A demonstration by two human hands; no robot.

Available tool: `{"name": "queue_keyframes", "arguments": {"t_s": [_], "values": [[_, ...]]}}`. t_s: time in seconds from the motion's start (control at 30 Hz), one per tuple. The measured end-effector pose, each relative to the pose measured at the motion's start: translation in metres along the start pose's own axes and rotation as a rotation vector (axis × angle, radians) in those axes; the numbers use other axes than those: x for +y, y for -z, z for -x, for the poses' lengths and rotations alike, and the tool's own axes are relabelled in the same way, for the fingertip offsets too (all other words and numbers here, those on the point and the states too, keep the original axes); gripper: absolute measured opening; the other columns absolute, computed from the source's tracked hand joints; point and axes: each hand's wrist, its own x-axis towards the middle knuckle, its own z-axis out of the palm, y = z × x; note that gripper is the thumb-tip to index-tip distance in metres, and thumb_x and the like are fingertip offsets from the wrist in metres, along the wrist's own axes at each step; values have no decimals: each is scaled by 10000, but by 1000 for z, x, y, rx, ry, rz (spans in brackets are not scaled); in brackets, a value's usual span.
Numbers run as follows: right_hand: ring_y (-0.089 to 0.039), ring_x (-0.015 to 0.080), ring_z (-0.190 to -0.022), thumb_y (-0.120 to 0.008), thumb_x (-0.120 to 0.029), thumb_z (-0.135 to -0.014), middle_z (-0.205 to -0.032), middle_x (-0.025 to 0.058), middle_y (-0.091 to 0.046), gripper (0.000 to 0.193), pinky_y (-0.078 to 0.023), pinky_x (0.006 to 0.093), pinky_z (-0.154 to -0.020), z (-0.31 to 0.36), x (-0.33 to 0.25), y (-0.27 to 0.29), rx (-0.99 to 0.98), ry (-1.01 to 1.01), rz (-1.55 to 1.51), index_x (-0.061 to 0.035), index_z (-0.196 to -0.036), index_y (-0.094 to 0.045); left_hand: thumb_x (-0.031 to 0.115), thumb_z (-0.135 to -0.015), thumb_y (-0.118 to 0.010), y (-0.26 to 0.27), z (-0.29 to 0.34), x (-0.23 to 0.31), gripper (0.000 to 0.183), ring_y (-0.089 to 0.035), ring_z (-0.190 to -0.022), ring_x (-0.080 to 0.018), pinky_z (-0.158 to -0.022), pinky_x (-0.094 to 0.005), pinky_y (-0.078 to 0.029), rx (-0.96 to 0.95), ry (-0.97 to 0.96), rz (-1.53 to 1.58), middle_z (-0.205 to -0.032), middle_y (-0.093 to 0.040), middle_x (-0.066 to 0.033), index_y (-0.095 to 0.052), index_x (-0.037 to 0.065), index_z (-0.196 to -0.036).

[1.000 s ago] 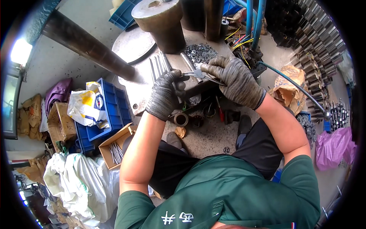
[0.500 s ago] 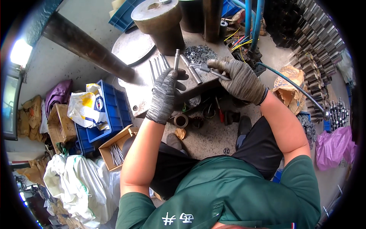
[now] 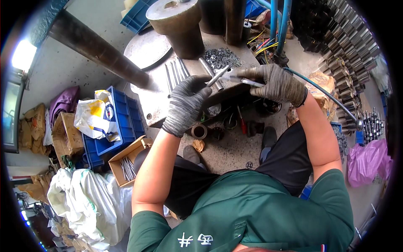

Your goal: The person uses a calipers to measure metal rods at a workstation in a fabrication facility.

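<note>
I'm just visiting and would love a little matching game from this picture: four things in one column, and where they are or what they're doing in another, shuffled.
Column one
1. Left hand
2. Right hand
3. Heap of small metal rings
4. Open cardboard box

Column two
A. Has thin metal rods lying inside
B. Grips a pliers-like tool
C. Lies on the work table
D. Grips a short, shiny metal rod

Right pairs: 1-D, 2-B, 3-C, 4-A
</note>
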Motion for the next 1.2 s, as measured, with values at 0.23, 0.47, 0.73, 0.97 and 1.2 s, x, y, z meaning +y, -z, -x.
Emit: {"name": "queue_keyframes", "arguments": {"t_s": [0.23,0.47,0.73,0.97,1.2], "values": [[-642,176,-1119,-838,-185,-797,-1208,80,-712,641,-502,348,-1002,-2,-7,-12,-87,-64,-149,-39,-1391,-647,79,-955,-657,4,9,2,450,-655,-1072,-154,-967,-292,-535,-150,-1,270,-1183,-715,-96,-620,40,-1402],[-636,187,-1133,-848,-216,-792,-1210,82,-706,672,-500,360,-998,-3,1,-8,-118,25,-26,-16,-1396,-632,163,-943,-567,8,6,-9,503,-662,-1074,-164,-935,-289,-541,-196,-50,298,-1204,-721,-117,-602,25,-1425],[-619,328,-1225,-776,-154,-789,-1295,193,-665,597,-466,434,-1081,-9,2,-24,-112,228,108,-24,-1358,-651,122,-946,-543,-4,5,-5,432,-718,-995,-197,-920,-293,-582,-126,43,525,-1157,-731,-168,-644,-32,-1337],[-658,258,-1143,-773,-122,-778,-1223,152,-711,625,-506,393,-1028,-9,0,-26,-147,135,8,-49,-1384,-643,77,-923,-537,-6,6,-2,476,-589,-577,-84,-524,-205,-488,-124,113,742,-1088,-731,-193,-582,-95,-1364],[-668,225,-1117,-784,-105,-775,-1212,132,-724,635,-525,376,-998,-11,5,-28,-130,138,41,-66,-1393,-643,98,-893,-574,0,-2,-18,575,-567,-545,-98,-440,-170,-438,-232,164,998,-1209,-692,-263,-494,-110,-1424]]}}
